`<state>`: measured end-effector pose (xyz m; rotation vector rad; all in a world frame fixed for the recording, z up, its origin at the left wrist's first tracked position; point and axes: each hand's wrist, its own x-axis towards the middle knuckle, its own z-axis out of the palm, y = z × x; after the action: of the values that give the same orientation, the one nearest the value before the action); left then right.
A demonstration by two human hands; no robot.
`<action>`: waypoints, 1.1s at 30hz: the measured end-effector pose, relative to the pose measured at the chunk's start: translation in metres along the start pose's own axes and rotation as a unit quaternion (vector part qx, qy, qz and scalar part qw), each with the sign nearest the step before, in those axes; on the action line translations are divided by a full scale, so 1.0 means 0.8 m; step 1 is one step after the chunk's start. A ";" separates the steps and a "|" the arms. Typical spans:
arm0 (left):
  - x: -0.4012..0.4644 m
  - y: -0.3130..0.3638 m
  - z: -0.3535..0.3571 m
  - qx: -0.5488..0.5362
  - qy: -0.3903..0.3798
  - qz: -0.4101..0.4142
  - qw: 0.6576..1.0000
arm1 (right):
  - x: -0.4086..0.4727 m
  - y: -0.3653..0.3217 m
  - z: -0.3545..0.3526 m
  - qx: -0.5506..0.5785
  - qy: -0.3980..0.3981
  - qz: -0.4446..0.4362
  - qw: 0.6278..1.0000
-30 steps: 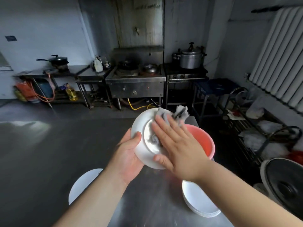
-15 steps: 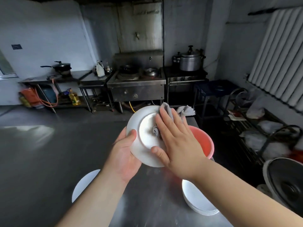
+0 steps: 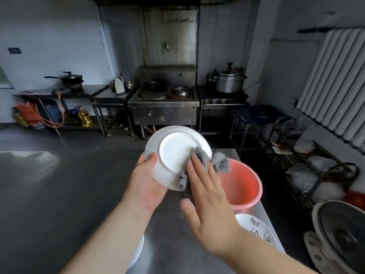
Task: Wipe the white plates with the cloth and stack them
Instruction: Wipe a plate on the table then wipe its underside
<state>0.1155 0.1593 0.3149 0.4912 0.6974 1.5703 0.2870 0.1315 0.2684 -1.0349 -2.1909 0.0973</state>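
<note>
White and round, a ceramic plate [image 3: 173, 155] is held tilted above the steel desk [image 3: 173, 244], just left of a pink plastic basin [image 3: 243, 186]. Its left rim is gripped by the left hand [image 3: 147, 180], thumb curled over the edge. A crumpled grey cloth [image 3: 219, 163] is pressed against its lower right by the right hand [image 3: 209, 202], fingers [image 3: 197, 165] straight and slightly spread.

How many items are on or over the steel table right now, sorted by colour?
White: 3, the held plate, the plate with dark markings at the right, and a plate stack edge showing past the left forearm
Grey: 1, the cloth
Pink: 1, the basin
Total: 5. How many plates the stack holds cannot be told.
</note>
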 end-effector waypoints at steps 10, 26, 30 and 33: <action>0.001 0.066 -0.034 0.113 -0.179 -0.061 0.976 | 0.138 -0.005 -0.057 -0.078 -0.054 -0.099 0.991; 0.010 0.113 -0.061 0.089 -0.199 -0.017 0.976 | 0.173 -0.061 -0.021 -0.099 0.039 -0.019 0.994; 0.020 0.117 -0.075 0.050 -0.143 0.004 0.989 | 0.126 -0.079 0.022 -0.042 0.070 0.101 0.992; 0.016 0.116 -0.087 0.062 -0.139 -0.017 0.988 | 0.148 -0.075 0.017 -0.078 0.055 0.075 0.993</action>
<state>-0.0008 0.1586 0.3272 0.7696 0.5877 1.3966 0.1877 0.1768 0.3456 -1.2615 -2.0461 -0.0636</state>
